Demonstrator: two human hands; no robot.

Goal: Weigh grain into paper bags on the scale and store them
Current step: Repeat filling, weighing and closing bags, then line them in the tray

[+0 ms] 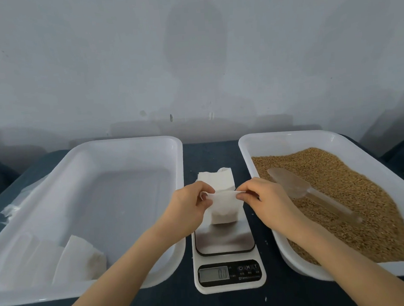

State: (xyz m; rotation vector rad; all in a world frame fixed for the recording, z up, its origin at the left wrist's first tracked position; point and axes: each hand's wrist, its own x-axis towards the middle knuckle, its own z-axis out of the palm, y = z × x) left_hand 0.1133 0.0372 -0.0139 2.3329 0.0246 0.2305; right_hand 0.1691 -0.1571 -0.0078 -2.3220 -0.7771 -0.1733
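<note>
Over scale (225, 242), bag (224, 209) upright, mouth up, left hand (187, 208), right hand (267, 201) pinching

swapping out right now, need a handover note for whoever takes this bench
Hands: left hand and right hand each pinch the top edge of the paper bag standing on the scale.
The scoop lies on the grain in the right tray; spare bags are stacked behind the scale.
Done: a few stored bags lie in the left tray.
Left: this bag's fill and the display are unreadable; probably finish, store it, repeat.
</note>
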